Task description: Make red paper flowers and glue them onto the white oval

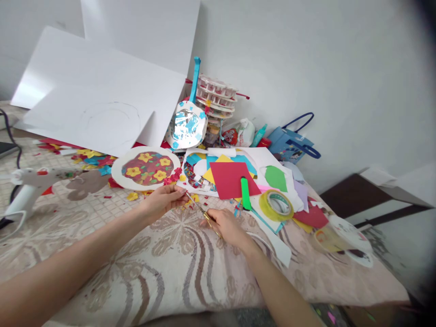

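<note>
My right hand (225,223) is closed around the gold handles of a pair of scissors (203,212), whose blades point up and to the left. Close to the blade tips, my left hand (165,199) is closed in a pinch; what lies between its fingertips is too small to make out. Just beyond the left hand lies an oval white frame (117,169) with yellow paper flowers on a dark red middle. Red paper flowers (174,176) sit at its right edge. Scraps of yellow and red paper lie under the blades.
A red paper sheet (229,179), a green cutter (245,194) and a roll of yellow tape (264,206) lie to the right. A white glue gun (25,190) stands at left. White boards (85,91) lean at the back beside a blue-trimmed round mirror-like piece (187,125).
</note>
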The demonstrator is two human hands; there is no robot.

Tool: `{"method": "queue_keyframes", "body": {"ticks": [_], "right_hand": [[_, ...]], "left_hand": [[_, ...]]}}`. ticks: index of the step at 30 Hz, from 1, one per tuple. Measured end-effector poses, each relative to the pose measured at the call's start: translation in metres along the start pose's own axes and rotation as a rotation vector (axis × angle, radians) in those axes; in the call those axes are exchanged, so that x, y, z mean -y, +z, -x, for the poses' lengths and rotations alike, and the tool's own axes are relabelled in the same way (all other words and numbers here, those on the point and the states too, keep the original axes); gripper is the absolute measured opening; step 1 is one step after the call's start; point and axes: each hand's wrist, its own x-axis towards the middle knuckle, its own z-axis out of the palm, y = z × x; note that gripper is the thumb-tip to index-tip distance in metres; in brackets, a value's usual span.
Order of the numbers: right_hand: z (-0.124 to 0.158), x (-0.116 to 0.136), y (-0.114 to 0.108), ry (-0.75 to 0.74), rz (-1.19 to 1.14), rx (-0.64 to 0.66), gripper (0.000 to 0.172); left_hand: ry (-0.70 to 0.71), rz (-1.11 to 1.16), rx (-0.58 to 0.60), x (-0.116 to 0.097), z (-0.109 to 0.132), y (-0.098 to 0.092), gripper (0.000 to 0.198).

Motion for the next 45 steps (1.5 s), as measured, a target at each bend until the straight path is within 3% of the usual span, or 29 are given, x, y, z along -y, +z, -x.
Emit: {"method": "queue_keyframes", "body": {"ticks": [6,9,20,45], "right_hand": [[-0.001,0.0,0.003,0.034,0.025,-0.039,0.025],[-0.001,-0.004,0.004,0.018,-0.05,0.0,0.021],[0.002,-0.008,-0.005,-0.019,-0.157,0.121,0.019],[0.003,-0.003,-0.014,0.002,-0.075,0.113,0.029]], "left_hand": [[-0.004,-0.012,-0.001,-0.002,0.001,0.0,0.009],[-0.01,-0.014,0.011,-0.004,0.001,-0.001,0.009],[-0.061,-0.126,0.216,-0.013,0.001,-0.011,0.016],[-0.115,-0.179,0.283,-0.02,0.002,-0.013,0.014]]}}
